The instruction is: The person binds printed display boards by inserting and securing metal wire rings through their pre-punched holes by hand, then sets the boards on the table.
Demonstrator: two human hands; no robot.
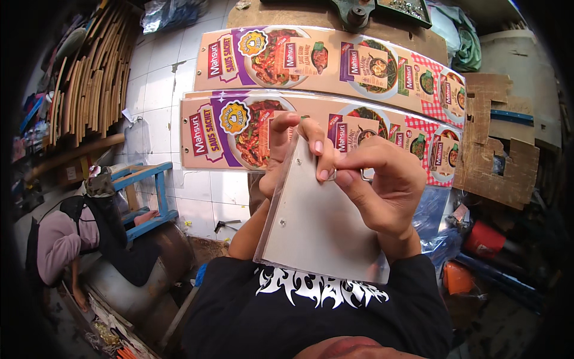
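Note:
A stiff panel with a pale grey back (326, 230) stands tilted in front of my chest, with small metal eyelets along its left side. My left hand (293, 146) is closed on its upper edge, fingers folded over the front. A small bent metal wire piece (363, 174) is pinched between thumb and forefinger of my right hand (385, 185), close to the left fingertips. Its full shape is hidden by the fingers. Beyond my hands lie two long printed food-advertising boards, a far one (329, 57) and a near one (209, 134), both with eyelets at the left end.
A black tray (409, 8) of small metal parts and a dark metal tool (357, 17) sit at the back. Cut cardboard (502, 161) lies right. At left are stacked cardboard strips (95, 78), a blue wooden stool (156, 179) and another person (60, 239).

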